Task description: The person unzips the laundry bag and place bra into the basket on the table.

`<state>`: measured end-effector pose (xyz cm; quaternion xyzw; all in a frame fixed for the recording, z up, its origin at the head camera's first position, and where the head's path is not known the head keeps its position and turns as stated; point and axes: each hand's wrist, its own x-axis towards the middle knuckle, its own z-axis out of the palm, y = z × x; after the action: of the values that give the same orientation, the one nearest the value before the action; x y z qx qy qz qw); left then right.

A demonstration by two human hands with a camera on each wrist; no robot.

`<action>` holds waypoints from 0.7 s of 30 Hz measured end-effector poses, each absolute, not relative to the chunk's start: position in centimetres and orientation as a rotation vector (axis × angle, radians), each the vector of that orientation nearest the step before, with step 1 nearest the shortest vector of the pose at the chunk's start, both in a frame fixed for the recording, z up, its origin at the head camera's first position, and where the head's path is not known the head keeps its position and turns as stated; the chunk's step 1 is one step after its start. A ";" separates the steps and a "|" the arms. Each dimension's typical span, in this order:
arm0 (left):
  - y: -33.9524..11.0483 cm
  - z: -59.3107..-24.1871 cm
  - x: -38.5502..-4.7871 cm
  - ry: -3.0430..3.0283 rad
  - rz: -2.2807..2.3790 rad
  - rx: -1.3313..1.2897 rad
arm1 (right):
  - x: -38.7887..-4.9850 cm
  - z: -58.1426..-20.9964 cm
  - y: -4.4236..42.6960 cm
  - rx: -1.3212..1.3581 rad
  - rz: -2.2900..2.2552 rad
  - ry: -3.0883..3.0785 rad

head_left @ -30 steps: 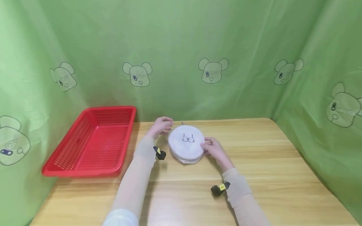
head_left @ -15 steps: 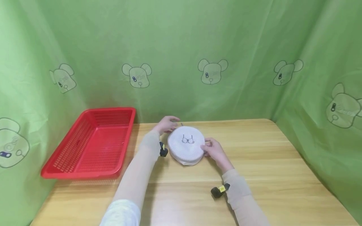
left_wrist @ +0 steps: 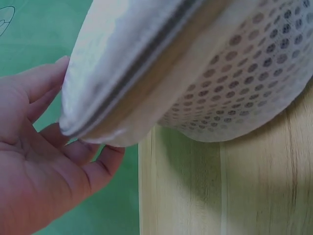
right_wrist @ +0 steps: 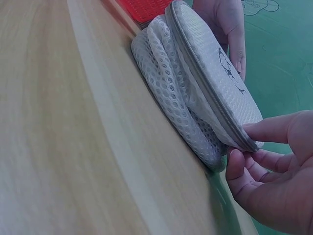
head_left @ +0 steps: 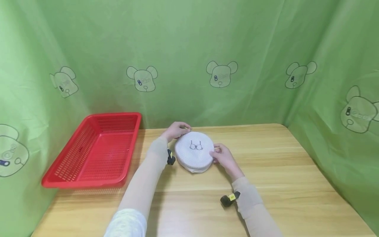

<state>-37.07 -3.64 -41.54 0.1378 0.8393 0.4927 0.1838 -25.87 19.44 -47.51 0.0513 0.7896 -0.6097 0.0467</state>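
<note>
A round white mesh laundry bag (head_left: pixel 194 152) with a bra drawing on its top lies on the table. A zipper (right_wrist: pixel 208 85) runs around its side, and the soft mesh below bulges and folds. My right hand (head_left: pixel 225 158) pinches the bag's right edge, fingertips above and below the zipper rim. At the far left edge, my left hand (head_left: pixel 177 130) has its fingers around the rim. In the left wrist view, the left hand (left_wrist: pixel 44 152) shows fingers on both sides of the edge, with some fingertips hidden behind the bag.
A red plastic basket (head_left: pixel 125 164) with slotted sides stands on the left of the wooden table (head_left: pixel 281 171). Green curtains (head_left: pixel 177 42) printed with bear heads hang close behind and on both sides. Each wrist carries a small black camera (head_left: pixel 228 200).
My left hand has moved right along the bag's far edge, and its fingers now cover the small tab that stuck out there. The right hand keeps its pinch; the bag stays almost still.
</note>
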 end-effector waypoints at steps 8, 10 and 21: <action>-4.1 -41.2 -36.5 2.404 1.347 0.406 | -26.0 -47.5 19.5 0.204 -1.880 2.382; -4.3 -41.2 -36.4 2.386 1.361 0.400 | -26.0 -47.5 19.6 0.223 -1.885 2.382; -5.0 -43.0 -35.7 2.302 1.538 0.345 | -26.0 -47.3 19.7 0.273 -1.941 2.386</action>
<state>-35.73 -5.02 -43.03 0.1219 0.8123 0.5428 0.1750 -25.98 19.74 -47.27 0.0883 0.7724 -0.6284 0.0267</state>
